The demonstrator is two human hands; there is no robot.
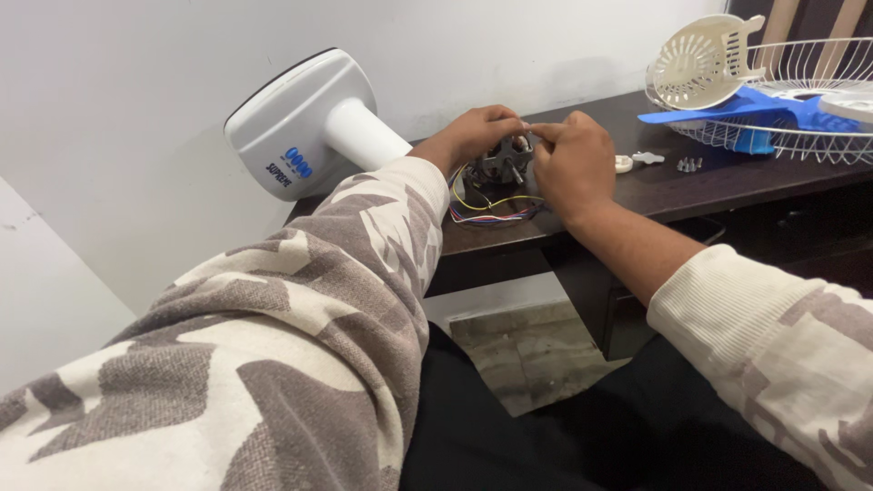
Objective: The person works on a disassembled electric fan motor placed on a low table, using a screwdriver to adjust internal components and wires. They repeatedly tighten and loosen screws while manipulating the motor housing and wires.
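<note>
A small grey fan motor with a short shaft stands on the dark wooden table. Coloured wires spill from it toward the table's front edge. My left hand grips the motor from the left and top. My right hand holds it from the right, index finger pointing at its top. Behind the left hand the white fan stand lies on its side, its base toward the wall.
At the right back lies a white wire fan guard holding blue fan blades and a cream plastic cover. Small white parts and several screws lie on the table. Below is a stone floor.
</note>
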